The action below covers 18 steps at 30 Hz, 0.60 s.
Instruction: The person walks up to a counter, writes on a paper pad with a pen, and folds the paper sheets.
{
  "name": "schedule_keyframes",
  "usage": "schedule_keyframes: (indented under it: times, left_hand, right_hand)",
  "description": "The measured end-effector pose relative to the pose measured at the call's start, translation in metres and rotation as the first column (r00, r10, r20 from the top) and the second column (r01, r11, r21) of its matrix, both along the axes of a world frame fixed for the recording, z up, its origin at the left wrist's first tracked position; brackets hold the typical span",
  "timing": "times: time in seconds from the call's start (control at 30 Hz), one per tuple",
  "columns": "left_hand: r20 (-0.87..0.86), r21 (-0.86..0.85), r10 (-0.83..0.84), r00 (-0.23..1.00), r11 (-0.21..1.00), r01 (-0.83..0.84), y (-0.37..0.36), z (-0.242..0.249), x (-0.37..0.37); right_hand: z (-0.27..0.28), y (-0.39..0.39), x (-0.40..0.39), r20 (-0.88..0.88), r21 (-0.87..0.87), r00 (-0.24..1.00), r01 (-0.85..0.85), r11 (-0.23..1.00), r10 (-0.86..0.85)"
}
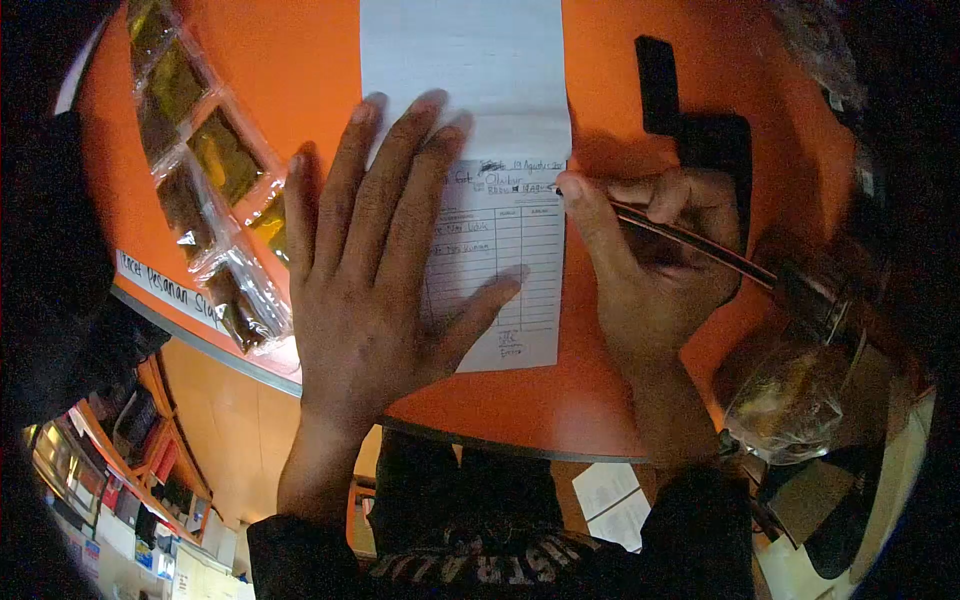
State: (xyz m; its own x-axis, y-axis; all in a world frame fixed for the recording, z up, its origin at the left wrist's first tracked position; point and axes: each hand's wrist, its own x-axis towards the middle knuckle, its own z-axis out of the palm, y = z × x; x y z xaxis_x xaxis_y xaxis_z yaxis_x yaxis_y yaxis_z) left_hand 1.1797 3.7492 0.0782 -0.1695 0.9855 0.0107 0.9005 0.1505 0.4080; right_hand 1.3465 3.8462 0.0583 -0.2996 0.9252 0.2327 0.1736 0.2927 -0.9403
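Observation:
A white receipt sheet [525,290] with ruled columns and handwriting lies on the orange table, its blank upper leaf folded back beyond it. Over the sheet's left part, my left hand [370,260] is spread flat, fingers apart, covering some of the writing. My right hand [655,240] rests at the sheet's right edge, closed around a dark pen [690,238]. The pen's tip is close to the written lines near the top of the form, by the thumb. Beneath and behind the right hand lies a black flat object [715,140], partly hidden.
Clear sachets of brown and yellow contents [225,155] lie in a strip at the left. A handwritten label [170,285] is fixed along the table's near-left edge. A black rectangular object [656,85] lies beyond my right hand. At the right stands a plastic-wrapped item [785,405].

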Motion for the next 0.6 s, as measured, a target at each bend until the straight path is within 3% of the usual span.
schedule_keyframes:
  times: [0.07, 0.17, 0.37, 0.47, 0.6]
  left_hand:
    - [-0.006, -0.007, 0.006, 1.000, 1.000, -0.006, -0.0004, 0.0002, 0.0004]
    - [0.011, -0.003, 0.007, 1.000, 1.000, -0.007, 0.0005, 0.0004, -0.0004]
    - [-0.012, -0.006, -0.004, 1.000, 1.000, 0.004, 0.0000, -0.0018, -0.0011]
    - [-0.020, -0.005, -0.006, 1.000, 1.000, 0.006, -0.0004, -0.0022, -0.0009]
    - [-0.007, 0.000, -0.014, 1.000, 1.000, 0.014, -0.0010, -0.0028, -0.0015]
  right_hand:
    - [-0.0006, -0.0006, -0.0009, 0.038, 0.017, 0.999, 0.000, 1.000, -0.001]
    - [-0.0014, -0.0032, -0.0033, -0.070, -0.081, 0.997, 0.020, 0.997, -0.026]
    - [-0.0001, -0.0083, 0.0014, 0.008, -0.074, 1.000, 0.002, 0.997, -0.001]
    - [0.0034, -0.0081, 0.0025, 0.007, -0.081, 0.995, -0.103, 0.991, 0.104]
    - [0.0018, -0.0079, 0.0052, 0.046, -0.049, 0.996, -0.080, 0.996, 0.082]
